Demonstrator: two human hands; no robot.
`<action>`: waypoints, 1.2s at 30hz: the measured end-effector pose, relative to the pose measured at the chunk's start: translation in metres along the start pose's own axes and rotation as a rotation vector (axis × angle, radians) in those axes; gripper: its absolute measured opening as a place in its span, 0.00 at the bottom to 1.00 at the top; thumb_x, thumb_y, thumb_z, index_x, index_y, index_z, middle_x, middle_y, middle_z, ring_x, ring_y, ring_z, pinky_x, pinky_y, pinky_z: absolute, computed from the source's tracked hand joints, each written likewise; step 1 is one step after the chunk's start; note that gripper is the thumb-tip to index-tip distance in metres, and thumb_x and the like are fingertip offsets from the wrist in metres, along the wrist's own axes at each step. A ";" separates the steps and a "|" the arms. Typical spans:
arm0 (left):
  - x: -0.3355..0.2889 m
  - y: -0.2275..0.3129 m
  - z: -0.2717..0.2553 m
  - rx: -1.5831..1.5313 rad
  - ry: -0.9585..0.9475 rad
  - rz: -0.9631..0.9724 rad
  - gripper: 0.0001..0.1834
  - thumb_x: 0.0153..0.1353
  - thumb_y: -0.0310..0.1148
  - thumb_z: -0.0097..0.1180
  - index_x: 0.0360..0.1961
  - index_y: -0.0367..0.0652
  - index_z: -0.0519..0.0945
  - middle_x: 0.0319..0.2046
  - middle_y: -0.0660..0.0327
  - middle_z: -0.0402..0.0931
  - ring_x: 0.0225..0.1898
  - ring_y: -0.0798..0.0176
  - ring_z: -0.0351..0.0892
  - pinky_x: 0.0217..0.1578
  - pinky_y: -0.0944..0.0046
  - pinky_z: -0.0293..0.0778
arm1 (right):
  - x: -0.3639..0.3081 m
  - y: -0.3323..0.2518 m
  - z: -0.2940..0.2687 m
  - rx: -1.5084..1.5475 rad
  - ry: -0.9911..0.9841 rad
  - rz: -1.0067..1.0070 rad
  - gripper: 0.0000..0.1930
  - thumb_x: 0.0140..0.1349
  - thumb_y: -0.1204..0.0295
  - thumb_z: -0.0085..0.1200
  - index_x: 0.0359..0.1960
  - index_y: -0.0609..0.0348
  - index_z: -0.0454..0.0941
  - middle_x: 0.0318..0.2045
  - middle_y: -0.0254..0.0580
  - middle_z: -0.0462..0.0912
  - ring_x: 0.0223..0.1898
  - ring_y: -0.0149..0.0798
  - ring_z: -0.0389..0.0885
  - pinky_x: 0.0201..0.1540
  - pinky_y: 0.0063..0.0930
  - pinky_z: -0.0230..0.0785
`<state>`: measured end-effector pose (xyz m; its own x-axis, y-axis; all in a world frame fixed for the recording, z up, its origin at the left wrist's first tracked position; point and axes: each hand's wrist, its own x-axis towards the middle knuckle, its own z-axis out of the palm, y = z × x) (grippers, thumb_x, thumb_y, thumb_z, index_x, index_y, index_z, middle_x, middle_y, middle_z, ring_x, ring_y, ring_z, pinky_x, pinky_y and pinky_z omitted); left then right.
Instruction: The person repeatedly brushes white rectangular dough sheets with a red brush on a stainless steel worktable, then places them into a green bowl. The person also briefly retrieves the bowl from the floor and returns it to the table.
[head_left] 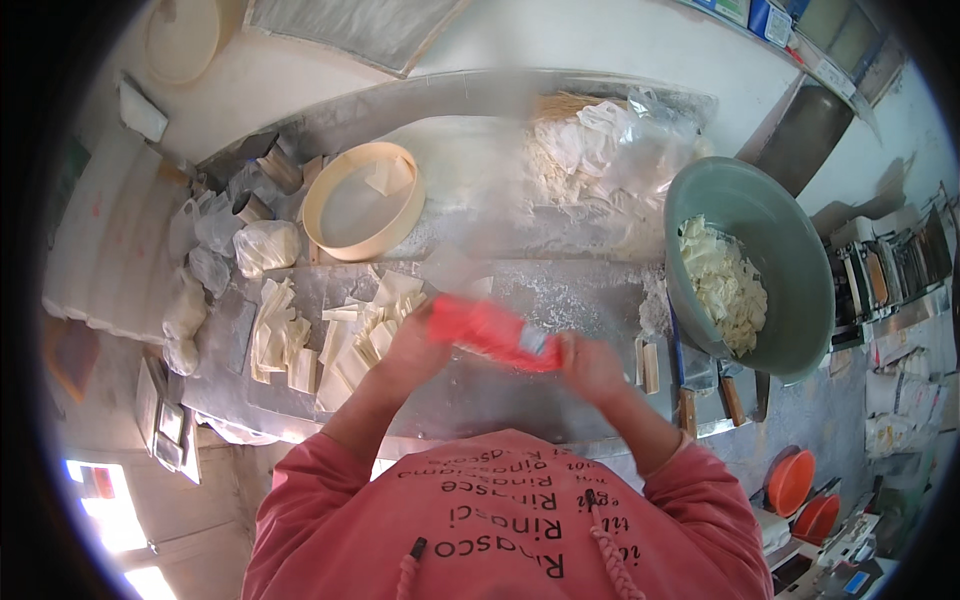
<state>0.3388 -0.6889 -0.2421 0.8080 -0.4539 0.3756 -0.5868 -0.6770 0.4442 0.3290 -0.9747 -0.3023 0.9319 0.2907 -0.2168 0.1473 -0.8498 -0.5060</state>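
A red plastic packet [490, 330], blurred by motion, is stretched between my two hands above the metal worktop. My left hand [418, 342] is closed on its left end and my right hand [590, 368] grips the right end, by a small pale patch. What the packet contains is hidden. Just beyond my left hand lie cut sheets of pale dough [375, 330], some stacked and some folded. Another pile of dough strips [278, 330] sits farther left.
A round wooden-rimmed sieve [408, 215] stands at the back left, near knotted plastic bags [266, 247]. At right, a big green basin [800, 270] holds pale dough pieces [720, 285]. Knives with wooden handles [733, 400] lie before it. Clear plastic bags [650, 145] cover a floury heap behind.
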 end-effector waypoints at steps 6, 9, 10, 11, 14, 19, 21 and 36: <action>0.004 0.008 -0.033 0.180 -0.188 -0.114 0.13 0.51 0.21 0.49 0.40 0.40 0.70 0.37 0.50 0.73 0.41 0.46 0.74 0.39 0.54 0.72 | 0.000 0.022 -0.023 1.083 0.049 0.413 0.18 0.67 0.53 0.40 0.45 0.52 0.70 0.23 0.38 0.75 0.18 0.31 0.72 0.22 0.27 0.66; 0.015 0.017 -0.035 0.030 -0.376 -0.162 0.13 0.55 0.25 0.50 0.43 0.38 0.67 0.38 0.49 0.73 0.40 0.44 0.74 0.38 0.53 0.72 | 0.004 -0.010 -0.028 1.664 -0.155 0.092 0.19 0.62 0.61 0.53 0.51 0.52 0.65 0.25 0.27 0.68 0.19 0.18 0.62 0.19 0.14 0.58; 0.019 0.021 -0.033 -0.026 -0.443 -0.192 0.13 0.56 0.26 0.49 0.43 0.38 0.66 0.38 0.48 0.73 0.40 0.43 0.74 0.39 0.53 0.72 | 0.006 -0.025 -0.029 1.587 -0.137 0.121 0.20 0.60 0.63 0.55 0.52 0.53 0.64 0.27 0.28 0.70 0.20 0.19 0.63 0.20 0.15 0.59; 0.023 0.025 -0.032 -0.082 -0.509 -0.223 0.13 0.57 0.26 0.49 0.44 0.37 0.66 0.39 0.47 0.73 0.40 0.42 0.73 0.39 0.53 0.72 | 0.007 -0.037 -0.031 1.540 -0.172 0.077 0.22 0.59 0.66 0.57 0.53 0.53 0.63 0.30 0.29 0.71 0.21 0.20 0.65 0.20 0.16 0.60; 0.031 0.036 -0.027 -0.305 -0.580 -0.333 0.14 0.59 0.26 0.51 0.45 0.37 0.66 0.41 0.48 0.74 0.42 0.46 0.75 0.40 0.58 0.72 | 0.011 -0.068 -0.036 1.429 -0.212 -0.072 0.26 0.56 0.72 0.59 0.55 0.54 0.61 0.33 0.30 0.73 0.20 0.21 0.67 0.22 0.19 0.63; 0.036 0.034 -0.018 -0.776 -0.346 -0.502 0.16 0.58 0.23 0.53 0.47 0.37 0.66 0.42 0.57 0.74 0.44 0.62 0.75 0.43 0.64 0.72 | 0.013 -0.092 -0.039 1.411 -0.249 -0.255 0.28 0.53 0.75 0.59 0.56 0.55 0.63 0.35 0.32 0.76 0.21 0.22 0.70 0.22 0.18 0.65; 0.037 0.028 -0.012 -0.976 -0.261 -0.435 0.17 0.58 0.21 0.53 0.49 0.37 0.66 0.43 0.61 0.73 0.45 0.67 0.74 0.44 0.66 0.71 | 0.012 -0.095 -0.038 1.298 -0.280 -0.164 0.27 0.52 0.76 0.60 0.55 0.57 0.64 0.34 0.32 0.76 0.22 0.22 0.71 0.21 0.18 0.64; -0.022 0.047 0.077 -1.617 0.302 -0.798 0.14 0.65 0.32 0.48 0.50 0.37 0.68 0.44 0.60 0.74 0.46 0.67 0.73 0.49 0.65 0.69 | 0.024 -0.093 0.012 2.167 0.065 0.229 0.05 0.57 0.78 0.53 0.34 0.54 0.73 0.20 0.25 0.69 0.15 0.19 0.61 0.19 0.18 0.59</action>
<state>0.2978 -0.7554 -0.2921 0.9596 -0.1083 -0.2598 0.2725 0.5891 0.7607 0.3339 -0.8836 -0.2709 0.8876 0.2339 -0.3969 -0.3930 0.8341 -0.3871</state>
